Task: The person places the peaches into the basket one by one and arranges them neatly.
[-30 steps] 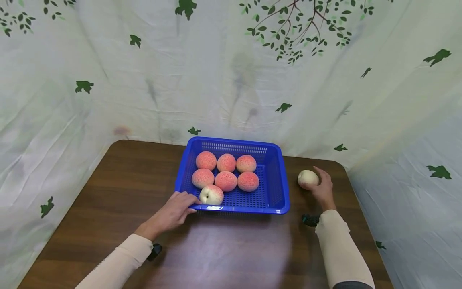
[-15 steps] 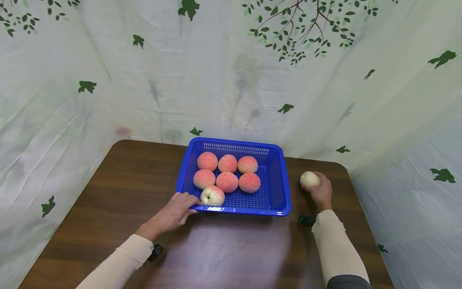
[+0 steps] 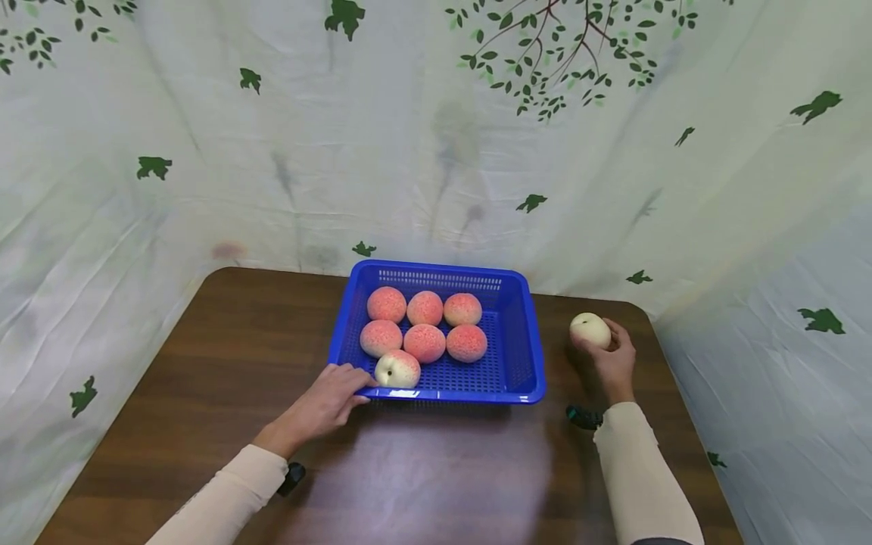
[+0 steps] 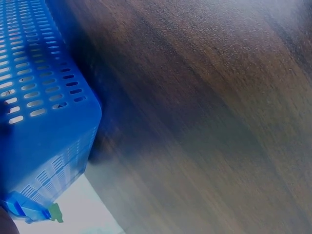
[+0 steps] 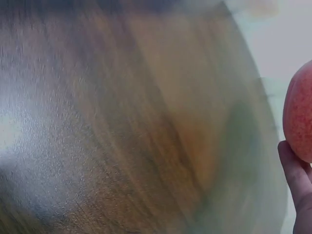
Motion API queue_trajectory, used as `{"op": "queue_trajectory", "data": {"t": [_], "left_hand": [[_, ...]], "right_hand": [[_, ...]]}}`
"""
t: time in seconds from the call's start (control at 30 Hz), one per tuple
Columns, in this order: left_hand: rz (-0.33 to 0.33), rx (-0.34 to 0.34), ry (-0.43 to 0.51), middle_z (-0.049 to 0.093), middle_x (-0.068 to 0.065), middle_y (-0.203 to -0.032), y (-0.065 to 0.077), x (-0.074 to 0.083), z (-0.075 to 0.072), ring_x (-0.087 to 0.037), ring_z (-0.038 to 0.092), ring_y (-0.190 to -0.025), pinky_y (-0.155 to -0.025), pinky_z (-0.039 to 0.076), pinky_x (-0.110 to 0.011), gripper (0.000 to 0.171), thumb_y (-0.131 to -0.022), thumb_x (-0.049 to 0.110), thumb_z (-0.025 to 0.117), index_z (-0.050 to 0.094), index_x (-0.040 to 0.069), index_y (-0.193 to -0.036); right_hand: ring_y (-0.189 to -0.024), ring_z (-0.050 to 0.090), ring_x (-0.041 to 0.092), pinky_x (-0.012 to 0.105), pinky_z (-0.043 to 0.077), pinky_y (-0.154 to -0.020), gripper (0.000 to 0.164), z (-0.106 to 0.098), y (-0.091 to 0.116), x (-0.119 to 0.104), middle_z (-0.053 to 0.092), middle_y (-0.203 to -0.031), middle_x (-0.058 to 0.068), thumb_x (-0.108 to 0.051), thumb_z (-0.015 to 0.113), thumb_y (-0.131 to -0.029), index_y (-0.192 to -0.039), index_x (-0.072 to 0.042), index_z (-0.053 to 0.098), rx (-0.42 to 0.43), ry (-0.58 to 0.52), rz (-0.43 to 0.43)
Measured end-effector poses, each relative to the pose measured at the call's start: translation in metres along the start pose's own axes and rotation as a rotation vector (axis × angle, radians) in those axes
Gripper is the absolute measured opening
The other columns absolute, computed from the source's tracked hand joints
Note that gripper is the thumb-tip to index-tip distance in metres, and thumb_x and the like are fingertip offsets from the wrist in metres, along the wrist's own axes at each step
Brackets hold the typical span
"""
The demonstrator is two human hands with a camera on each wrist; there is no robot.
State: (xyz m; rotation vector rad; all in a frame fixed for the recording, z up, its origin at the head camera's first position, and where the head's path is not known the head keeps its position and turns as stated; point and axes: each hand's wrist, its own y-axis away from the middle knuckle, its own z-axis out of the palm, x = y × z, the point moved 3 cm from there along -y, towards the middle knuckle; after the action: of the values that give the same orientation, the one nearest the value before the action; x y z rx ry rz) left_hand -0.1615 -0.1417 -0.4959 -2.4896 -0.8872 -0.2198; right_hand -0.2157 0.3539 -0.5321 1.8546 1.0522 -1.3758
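Observation:
In the head view my right hand [image 3: 615,365] holds a peach [image 3: 590,331] between thumb and fingers, close over the table at the right. Its pale cream side with a small stem hollow faces up. The right wrist view shows the red side of that peach [image 5: 300,114] with a fingertip against its lower end. My left hand [image 3: 332,399] grips the front left corner of a blue plastic basket [image 3: 470,396], thumb at the rim. Inside, several pinkish-red peaches [image 3: 425,344] lie in two rows, and a cream-and-red peach [image 3: 397,369] sits by the front rim near my left fingers.
The brown wooden table [image 3: 436,469] has its back edge just behind the basket. A pale curtain [image 3: 409,151] printed with leaves hangs around the back and sides. Inside the basket, the right part of the perforated floor [image 3: 500,356] shows bare.
The peach in my right hand has turned, so its stem hollow now shows on top, and it has shifted slightly right and away. My left hand and the basket stay in place.

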Motion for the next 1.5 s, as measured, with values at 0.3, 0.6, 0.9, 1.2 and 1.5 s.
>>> {"op": "queue_trajectory", "data": {"t": [0.3, 0.6, 0.9, 1.2, 1.5], "left_hand": [[0.005, -0.008, -0.019, 0.065, 0.0, -0.096, -0.002, 0.001, 0.002, -0.018, 0.056, -0.086, -0.075, 0.039, -0.033, 0.022, -0.083, 0.011, 0.072, 0.062, 0.011, -0.103], [-0.007, 0.005, -0.059, 0.065, 0.0, -0.096, 0.001, 0.001, 0.003, -0.019, 0.056, -0.085, -0.074, 0.039, -0.034, 0.022, -0.084, 0.008, 0.071, 0.064, 0.011, -0.104], [0.091, 0.087, -0.137, 0.068, -0.003, -0.095, 0.006, -0.001, 0.006, -0.022, 0.059, -0.086, -0.073, 0.041, -0.036, 0.034, -0.076, 0.002, 0.074, 0.07, 0.006, -0.109], [0.133, 0.132, -0.166, 0.069, -0.002, -0.093, 0.007, 0.0, 0.007, -0.021, 0.06, -0.085, -0.072, 0.042, -0.037, 0.036, -0.078, -0.001, 0.068, 0.07, 0.007, -0.113], [0.11, 0.121, -0.146, 0.069, -0.002, -0.093, 0.008, 0.001, 0.008, -0.021, 0.059, -0.084, -0.072, 0.042, -0.037, 0.035, -0.077, -0.001, 0.072, 0.071, 0.006, -0.111]], "right_hand": [[-0.113, 0.051, 0.016, 0.016, 0.044, -0.08, 0.066, -0.004, 0.008, -0.034, 0.049, -0.127, 0.0, -0.006, 0.078, -0.08, -0.138, -0.015, 0.048, -0.028, -0.212, 0.018], [-0.104, 0.057, 0.011, 0.016, 0.048, -0.079, 0.062, 0.007, 0.03, -0.068, 0.052, -0.128, 0.004, -0.003, 0.074, -0.084, -0.14, -0.009, 0.048, -0.15, -0.247, -0.071], [-0.094, 0.062, 0.012, 0.022, 0.052, -0.078, 0.058, 0.03, 0.052, -0.082, 0.057, -0.121, -0.001, 0.006, 0.07, -0.084, -0.137, -0.001, 0.048, -0.316, -0.323, -0.181], [-0.097, 0.062, 0.011, 0.022, 0.051, -0.082, 0.059, 0.048, 0.071, -0.083, 0.061, -0.116, -0.008, 0.011, 0.07, -0.081, -0.135, 0.005, 0.048, -0.403, -0.285, -0.245], [-0.106, 0.058, 0.012, 0.024, 0.046, -0.089, 0.06, 0.068, 0.083, -0.085, 0.06, -0.125, 0.009, 0.007, 0.076, -0.077, -0.133, 0.004, 0.052, -0.541, -0.205, -0.306]]}}
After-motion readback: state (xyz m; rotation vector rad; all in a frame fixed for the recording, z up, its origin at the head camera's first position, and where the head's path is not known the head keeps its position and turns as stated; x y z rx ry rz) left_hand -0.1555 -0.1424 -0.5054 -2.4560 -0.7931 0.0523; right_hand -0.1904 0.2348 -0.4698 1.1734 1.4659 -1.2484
